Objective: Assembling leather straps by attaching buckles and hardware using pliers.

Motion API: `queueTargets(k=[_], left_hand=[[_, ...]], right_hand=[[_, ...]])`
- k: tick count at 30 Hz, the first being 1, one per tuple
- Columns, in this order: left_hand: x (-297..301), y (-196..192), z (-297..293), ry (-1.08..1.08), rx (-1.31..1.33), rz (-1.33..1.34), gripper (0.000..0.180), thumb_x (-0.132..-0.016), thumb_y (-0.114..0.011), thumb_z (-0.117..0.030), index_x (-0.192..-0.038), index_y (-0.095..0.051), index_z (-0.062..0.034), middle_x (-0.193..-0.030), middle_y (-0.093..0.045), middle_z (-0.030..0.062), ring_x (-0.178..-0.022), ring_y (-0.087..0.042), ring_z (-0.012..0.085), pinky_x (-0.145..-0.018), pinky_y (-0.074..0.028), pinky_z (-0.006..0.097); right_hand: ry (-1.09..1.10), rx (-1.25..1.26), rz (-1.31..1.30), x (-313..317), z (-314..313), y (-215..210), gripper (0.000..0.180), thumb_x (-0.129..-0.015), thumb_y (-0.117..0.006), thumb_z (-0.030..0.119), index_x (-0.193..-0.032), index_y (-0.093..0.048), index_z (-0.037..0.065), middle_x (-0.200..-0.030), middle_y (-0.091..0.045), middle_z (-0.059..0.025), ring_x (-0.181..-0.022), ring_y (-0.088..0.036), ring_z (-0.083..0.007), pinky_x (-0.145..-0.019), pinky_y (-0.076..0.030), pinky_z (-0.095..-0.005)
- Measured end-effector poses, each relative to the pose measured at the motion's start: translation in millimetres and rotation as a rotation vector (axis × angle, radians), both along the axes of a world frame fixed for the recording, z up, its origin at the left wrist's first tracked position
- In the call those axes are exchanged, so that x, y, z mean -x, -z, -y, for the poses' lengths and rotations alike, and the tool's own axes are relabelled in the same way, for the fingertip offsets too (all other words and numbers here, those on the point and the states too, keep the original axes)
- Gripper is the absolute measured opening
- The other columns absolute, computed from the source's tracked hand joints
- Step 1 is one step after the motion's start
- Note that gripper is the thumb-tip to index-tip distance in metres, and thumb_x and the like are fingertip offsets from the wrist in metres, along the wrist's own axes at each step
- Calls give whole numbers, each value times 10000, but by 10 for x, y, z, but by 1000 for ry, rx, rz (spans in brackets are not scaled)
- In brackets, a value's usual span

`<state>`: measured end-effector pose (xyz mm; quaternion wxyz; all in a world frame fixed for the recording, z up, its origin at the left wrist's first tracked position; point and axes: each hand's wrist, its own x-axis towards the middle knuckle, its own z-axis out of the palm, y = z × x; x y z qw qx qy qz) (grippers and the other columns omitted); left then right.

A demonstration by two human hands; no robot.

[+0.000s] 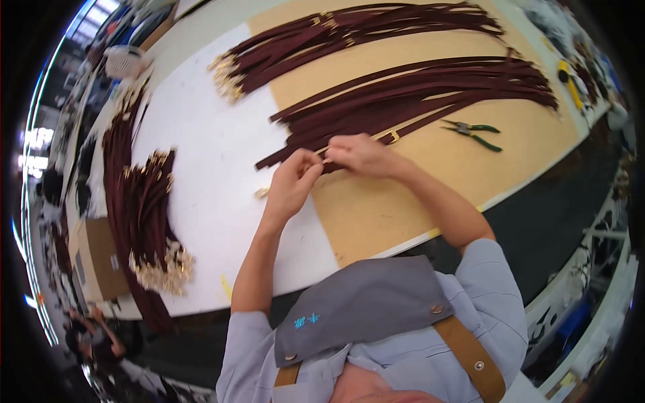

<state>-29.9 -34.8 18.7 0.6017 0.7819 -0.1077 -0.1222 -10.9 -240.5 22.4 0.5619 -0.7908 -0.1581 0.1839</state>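
My left hand (294, 180) and my right hand (363, 156) meet over the table, both closed in a pinch on a dark maroon strap (420, 123). Just right of my right hand, a gold buckle (392, 137) sits on this strap. What exactly lies between the fingertips is mostly hidden. A gold metal clasp (262, 193) shows beside my left wrist. Beyond my hands lies a bundle of flat maroon straps (376, 101). Pliers with green handles (476, 133) rest with their jaws spread, to the right of my right hand.
Another bundle of maroon straps (363, 30) with gold clasps lies at the far side. More straps (144, 208) hang toward the left edge, near a cardboard box (97, 258). A yellow-and-black tool (570, 84) lies far right. The table carries tan board (396, 208) and white sheet (215, 161).
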Motion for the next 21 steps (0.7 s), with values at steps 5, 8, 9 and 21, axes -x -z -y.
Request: queueTargets(k=[5, 8, 9, 21], left_hand=[[-97, -206, -422, -92, 142, -98, 26, -905, -559, -40, -884, -562, -25, -649, -447, -70, -583, -382, 24, -547, -314, 196], [-65, -52, -532, -78, 59, -132, 67, -913, -558, -73, -945, -588, -23, -736, -555, -33, -652, -466, 61, -607, -386, 227], [-41, -39, -575, -53, -211, 42, 157, -916, -577, -127, -1028, -621, -26, -852, -631, 19, -745, -523, 119, -683, -437, 279], [22, -142, -476, 40, -208, -22, 267, -901, -614, -176, -1095, -648, 4, -953, -657, 76, -877, -568, 173, -816, -451, 301]], right_hand=[[160, 10, 52, -144, 318, 72, 366, -951, -522, 245, -683, -431, 14, -609, -356, 23, -589, -327, -87, -529, -317, -281], [152, 98, 144, -168, 287, 157, 371, -956, -522, 237, -676, -429, 12, -591, -313, 28, -590, -292, -84, -517, -282, -300], [144, 124, 118, -159, 313, 162, 347, -964, -524, 227, -696, -431, 27, -608, -313, 39, -596, -300, -66, -516, -281, -276], [143, -187, -5, 0, 931, -186, 320, -993, -483, 232, -849, -655, 3, -792, -651, -55, -673, -588, -103, -656, -475, -249]])
